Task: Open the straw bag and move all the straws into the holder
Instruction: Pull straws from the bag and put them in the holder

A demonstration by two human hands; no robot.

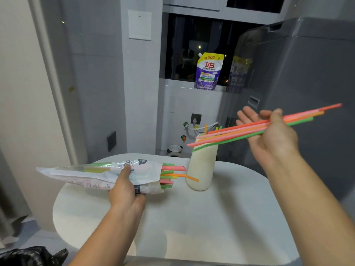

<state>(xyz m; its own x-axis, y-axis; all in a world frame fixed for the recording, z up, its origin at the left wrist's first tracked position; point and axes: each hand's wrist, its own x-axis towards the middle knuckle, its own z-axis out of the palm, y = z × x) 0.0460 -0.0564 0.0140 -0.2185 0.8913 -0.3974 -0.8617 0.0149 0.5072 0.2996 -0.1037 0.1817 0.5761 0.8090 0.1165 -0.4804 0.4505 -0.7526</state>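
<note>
My left hand (125, 187) grips the straw bag (92, 174), a white printed plastic pouch held level above the table with its open end pointing right. Several pink, green, yellow and orange straws (170, 174) stick out of that opening. A tall cream holder (202, 167) stands just right of the bag's mouth, with a few straw tips (206, 129) poking out of its top. My right hand (272, 135) is raised to the right of the holder and holds a bundle of pink, orange and green straws (238, 133) whose left ends hover over the holder's rim.
The round white table (192, 217) carries the holder near its far edge. A purple detergent pouch (209, 72) stands on the window ledge behind. A grey appliance (307, 73) fills the right side. A black plastic bag (32, 256) lies at the lower left.
</note>
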